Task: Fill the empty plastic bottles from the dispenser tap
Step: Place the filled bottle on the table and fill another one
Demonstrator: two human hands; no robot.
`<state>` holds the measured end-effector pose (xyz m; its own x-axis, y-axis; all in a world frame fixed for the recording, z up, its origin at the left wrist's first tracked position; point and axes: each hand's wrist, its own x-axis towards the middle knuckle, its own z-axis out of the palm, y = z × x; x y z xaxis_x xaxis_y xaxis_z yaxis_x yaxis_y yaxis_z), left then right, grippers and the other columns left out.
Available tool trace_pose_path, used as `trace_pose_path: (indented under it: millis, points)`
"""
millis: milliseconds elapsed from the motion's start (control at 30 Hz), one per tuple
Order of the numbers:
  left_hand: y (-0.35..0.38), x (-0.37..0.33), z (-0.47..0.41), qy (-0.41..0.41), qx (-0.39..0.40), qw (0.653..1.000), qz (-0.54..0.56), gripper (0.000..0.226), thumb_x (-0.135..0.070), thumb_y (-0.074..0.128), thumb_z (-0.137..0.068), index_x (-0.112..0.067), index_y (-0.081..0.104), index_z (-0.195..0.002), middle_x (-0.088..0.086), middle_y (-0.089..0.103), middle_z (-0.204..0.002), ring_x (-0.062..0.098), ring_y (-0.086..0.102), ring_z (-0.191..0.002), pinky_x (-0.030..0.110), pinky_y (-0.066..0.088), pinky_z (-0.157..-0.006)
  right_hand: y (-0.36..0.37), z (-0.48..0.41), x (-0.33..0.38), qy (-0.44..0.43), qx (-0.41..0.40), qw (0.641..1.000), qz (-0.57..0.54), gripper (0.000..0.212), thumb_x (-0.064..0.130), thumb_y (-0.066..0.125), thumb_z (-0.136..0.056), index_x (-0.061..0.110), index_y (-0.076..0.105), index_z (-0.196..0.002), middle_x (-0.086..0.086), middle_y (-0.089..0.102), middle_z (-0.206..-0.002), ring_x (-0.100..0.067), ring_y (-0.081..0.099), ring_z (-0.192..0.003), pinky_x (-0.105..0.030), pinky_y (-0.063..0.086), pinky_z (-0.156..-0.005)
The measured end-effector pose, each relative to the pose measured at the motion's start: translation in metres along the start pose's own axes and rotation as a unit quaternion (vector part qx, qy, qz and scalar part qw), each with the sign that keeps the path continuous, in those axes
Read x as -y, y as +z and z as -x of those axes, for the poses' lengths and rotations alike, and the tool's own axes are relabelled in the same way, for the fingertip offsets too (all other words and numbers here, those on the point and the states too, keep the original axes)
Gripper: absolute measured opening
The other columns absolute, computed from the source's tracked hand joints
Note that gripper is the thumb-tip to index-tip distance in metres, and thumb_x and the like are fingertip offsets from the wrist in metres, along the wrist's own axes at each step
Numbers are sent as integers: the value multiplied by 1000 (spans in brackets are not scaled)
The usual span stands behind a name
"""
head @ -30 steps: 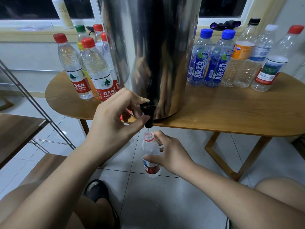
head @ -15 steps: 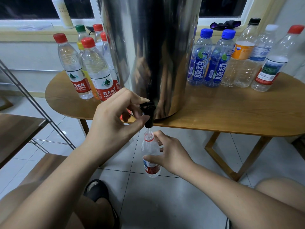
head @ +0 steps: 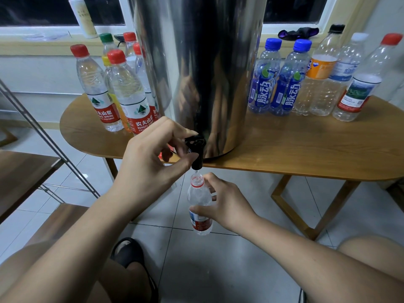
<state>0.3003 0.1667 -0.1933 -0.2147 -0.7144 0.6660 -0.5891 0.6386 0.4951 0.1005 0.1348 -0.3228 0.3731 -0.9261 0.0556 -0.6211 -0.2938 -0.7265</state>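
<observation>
A tall steel dispenser (head: 209, 68) stands on the wooden table (head: 295, 149), its black tap (head: 195, 149) hanging over the front edge. My left hand (head: 150, 162) pinches the tap lever between thumb and fingers. Right under the spout, my right hand (head: 223, 204) grips a small uncapped clear bottle (head: 199, 197) with a red label, held upright below table level. A thin stream of water shows between the spout and the bottle mouth.
Red-capped bottles (head: 129, 92) cluster left of the dispenser. Blue-capped bottles (head: 284, 82) and other capped bottles (head: 358, 84) stand to its right. A metal rack with wooden shelves (head: 28, 167) is at the left. My knees and a black sandal (head: 131, 254) are below.
</observation>
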Motion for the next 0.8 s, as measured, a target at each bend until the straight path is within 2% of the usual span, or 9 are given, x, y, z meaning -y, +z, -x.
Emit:
trace_pose_path:
  millis: [100,400,533,800]
  points:
    - [0,0,0,-2,1,1000,1,31,-5,88,-87,-17,66,-106,-1,64,-87,15,65,-79,30,51,-66,0,0,0,-4,-4,1000,-1,68,58,89,-81,39,50,-134,15,69,-137,-8,65,-116,-37,60,-99]
    - [-1,-1,0,1,3,1000,-1,37,-5,88,-88,-24,63,-106,-3,64,-87,11,64,-79,27,50,-67,1,1,0,-8,-7,1000,-4,66,58,88,-80,40,51,-132,16,70,-132,-8,66,-112,-39,60,-97]
    - [-1,-2,0,3,0,1000,-3,43,-5,88,-88,-30,59,-107,-4,63,-86,10,63,-78,27,49,-66,0,1,0,-5,-7,1000,-3,66,56,89,-80,41,50,-131,16,69,-133,-8,66,-112,-38,61,-96]
    - [0,-2,0,0,2,1000,0,39,-6,88,-88,-28,61,-107,-4,63,-87,12,64,-78,27,50,-66,-1,2,0,-8,-8,1000,-1,65,56,89,-81,41,50,-131,17,68,-133,-5,64,-109,-34,60,-96]
